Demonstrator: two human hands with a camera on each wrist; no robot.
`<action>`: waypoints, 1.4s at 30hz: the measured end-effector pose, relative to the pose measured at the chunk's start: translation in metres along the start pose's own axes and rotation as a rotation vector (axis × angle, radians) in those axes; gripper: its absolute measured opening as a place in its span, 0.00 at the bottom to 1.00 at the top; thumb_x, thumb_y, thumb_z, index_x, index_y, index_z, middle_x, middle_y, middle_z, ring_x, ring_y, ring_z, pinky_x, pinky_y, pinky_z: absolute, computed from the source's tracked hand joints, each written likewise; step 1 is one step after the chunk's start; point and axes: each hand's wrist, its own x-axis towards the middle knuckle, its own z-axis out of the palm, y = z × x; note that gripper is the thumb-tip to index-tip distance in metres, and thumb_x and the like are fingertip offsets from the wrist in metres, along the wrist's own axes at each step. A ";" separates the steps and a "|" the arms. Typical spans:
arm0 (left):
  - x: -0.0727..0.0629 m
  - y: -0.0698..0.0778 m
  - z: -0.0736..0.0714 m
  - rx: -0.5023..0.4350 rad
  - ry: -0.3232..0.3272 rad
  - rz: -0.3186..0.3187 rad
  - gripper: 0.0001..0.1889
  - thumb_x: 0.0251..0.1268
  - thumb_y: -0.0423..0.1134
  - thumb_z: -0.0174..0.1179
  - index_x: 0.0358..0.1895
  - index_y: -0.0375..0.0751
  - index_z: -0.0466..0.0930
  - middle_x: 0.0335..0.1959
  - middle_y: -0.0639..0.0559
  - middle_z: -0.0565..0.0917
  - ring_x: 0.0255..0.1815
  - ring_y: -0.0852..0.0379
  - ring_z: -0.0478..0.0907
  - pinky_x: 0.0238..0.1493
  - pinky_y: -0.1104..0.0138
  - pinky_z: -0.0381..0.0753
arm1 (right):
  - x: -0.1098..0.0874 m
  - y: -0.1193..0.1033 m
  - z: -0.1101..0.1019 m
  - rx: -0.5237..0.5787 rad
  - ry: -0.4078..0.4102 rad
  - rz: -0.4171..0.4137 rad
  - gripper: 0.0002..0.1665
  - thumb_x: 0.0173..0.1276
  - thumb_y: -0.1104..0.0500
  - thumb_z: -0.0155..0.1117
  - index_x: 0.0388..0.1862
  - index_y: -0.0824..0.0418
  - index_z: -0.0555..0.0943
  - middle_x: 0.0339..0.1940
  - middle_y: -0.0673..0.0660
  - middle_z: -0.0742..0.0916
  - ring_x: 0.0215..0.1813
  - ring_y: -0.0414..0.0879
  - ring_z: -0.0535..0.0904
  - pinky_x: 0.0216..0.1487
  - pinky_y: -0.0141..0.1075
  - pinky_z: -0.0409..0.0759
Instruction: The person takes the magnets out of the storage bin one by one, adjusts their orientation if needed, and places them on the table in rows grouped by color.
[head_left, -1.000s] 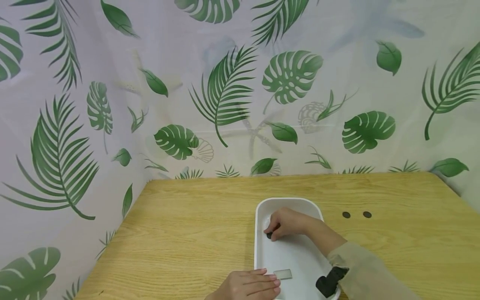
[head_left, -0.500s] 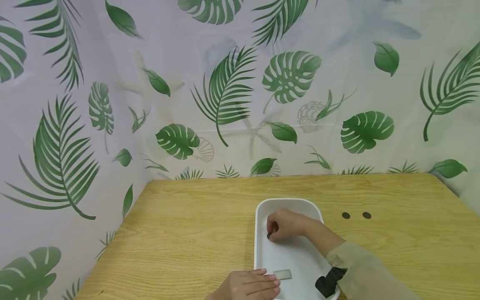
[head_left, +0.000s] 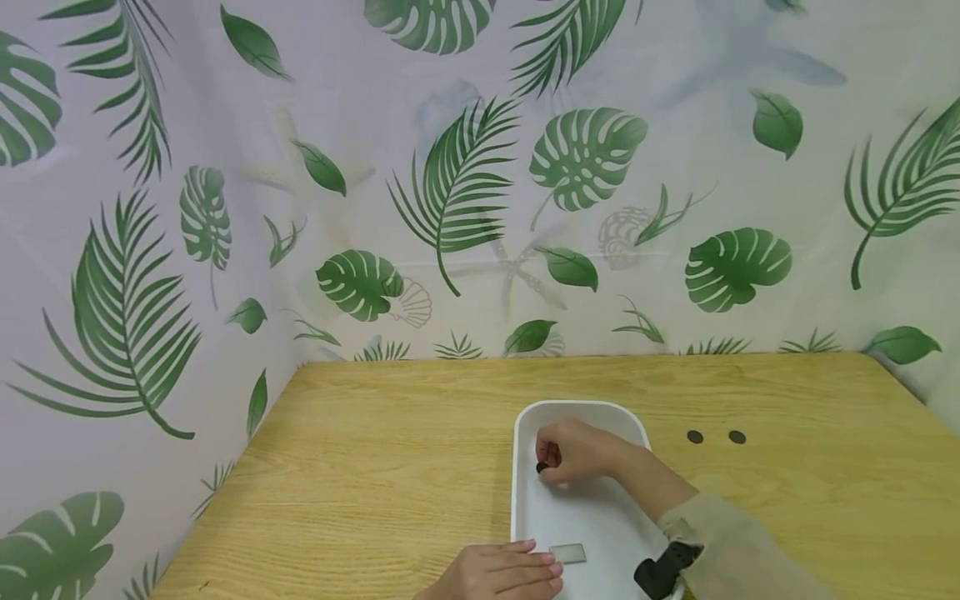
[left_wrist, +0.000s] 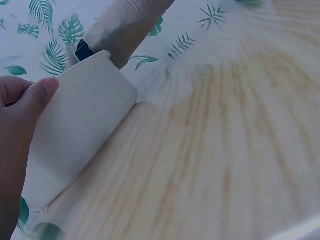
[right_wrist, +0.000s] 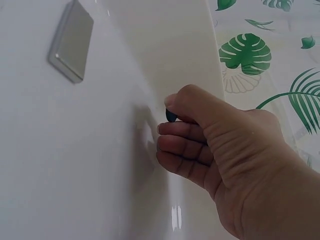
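Over the far half of a white tray [head_left: 516, 492], my right hand [head_left: 576, 454] pinches a small black disc [head_left: 542, 468] between thumb and index finger. In the right wrist view the disc [right_wrist: 171, 115] shows as a dark edge by the thumb tip, the other fingers curled below. My left hand [head_left: 501, 573] holds the tray's near left side. Its fingers reach over the rim, and the thumb lies along the outer wall in the left wrist view. A flat grey rectangular block [head_left: 568, 553] lies on the tray floor by the left fingertips.
Two black discs [head_left: 695, 437] lie apart on the wooden table [head_left: 375, 467], right of the tray. A leaf-printed cloth [head_left: 480, 208] hangs behind the table and along its left side. A dark wrist device [head_left: 663, 571] sits at the right cuff, over the tray's right rim.
My right hand has shifted slightly rightward inside the tray, with the disc still in its fingertips and the index finger more curled. The left hand and the grey block stay in place.
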 end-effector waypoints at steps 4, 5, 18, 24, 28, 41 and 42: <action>0.001 -0.003 -0.001 0.000 -0.012 -0.001 0.12 0.70 0.38 0.52 0.43 0.38 0.85 0.41 0.49 0.87 0.47 0.59 0.83 0.56 0.68 0.78 | 0.001 -0.001 -0.004 0.030 0.016 -0.018 0.08 0.50 0.65 0.67 0.27 0.59 0.76 0.20 0.45 0.79 0.24 0.30 0.71 0.26 0.25 0.75; 0.000 -0.003 0.001 0.001 -0.013 -0.003 0.12 0.70 0.39 0.52 0.43 0.38 0.85 0.41 0.49 0.87 0.47 0.58 0.83 0.56 0.67 0.78 | 0.001 -0.001 -0.005 0.035 0.024 -0.025 0.08 0.50 0.65 0.67 0.27 0.59 0.76 0.20 0.45 0.79 0.25 0.31 0.71 0.26 0.25 0.75; -0.003 -0.007 0.005 -0.006 -0.020 -0.013 0.13 0.69 0.39 0.53 0.45 0.37 0.85 0.43 0.49 0.87 0.49 0.58 0.83 0.58 0.67 0.77 | 0.001 -0.005 -0.018 0.006 0.155 -0.186 0.08 0.53 0.67 0.65 0.30 0.59 0.76 0.23 0.48 0.78 0.26 0.33 0.71 0.26 0.24 0.74; -0.004 -0.008 0.005 0.008 -0.021 0.000 0.13 0.69 0.39 0.53 0.46 0.38 0.85 0.44 0.49 0.86 0.50 0.58 0.82 0.59 0.66 0.76 | -0.001 -0.001 -0.020 0.020 0.217 -0.231 0.10 0.52 0.69 0.66 0.30 0.59 0.76 0.23 0.49 0.79 0.25 0.33 0.70 0.24 0.24 0.73; -0.004 -0.007 0.004 0.002 -0.024 -0.008 0.13 0.70 0.39 0.52 0.45 0.38 0.85 0.43 0.49 0.87 0.49 0.58 0.83 0.57 0.67 0.77 | 0.001 -0.001 -0.019 0.014 0.242 -0.259 0.10 0.52 0.69 0.66 0.30 0.59 0.76 0.23 0.49 0.80 0.25 0.32 0.70 0.23 0.23 0.73; 0.001 -0.004 0.002 0.005 -0.024 -0.015 0.13 0.70 0.39 0.51 0.43 0.38 0.86 0.41 0.49 0.87 0.47 0.58 0.83 0.56 0.68 0.78 | -0.007 0.000 -0.025 0.053 0.419 -0.314 0.14 0.47 0.73 0.68 0.30 0.60 0.77 0.23 0.47 0.79 0.23 0.38 0.72 0.23 0.26 0.73; 0.000 -0.004 0.002 0.008 -0.026 -0.016 0.13 0.70 0.39 0.52 0.43 0.38 0.86 0.41 0.49 0.87 0.47 0.59 0.83 0.55 0.68 0.78 | -0.007 0.000 -0.026 0.050 0.432 -0.316 0.14 0.46 0.73 0.68 0.30 0.61 0.77 0.23 0.47 0.79 0.23 0.38 0.72 0.23 0.26 0.73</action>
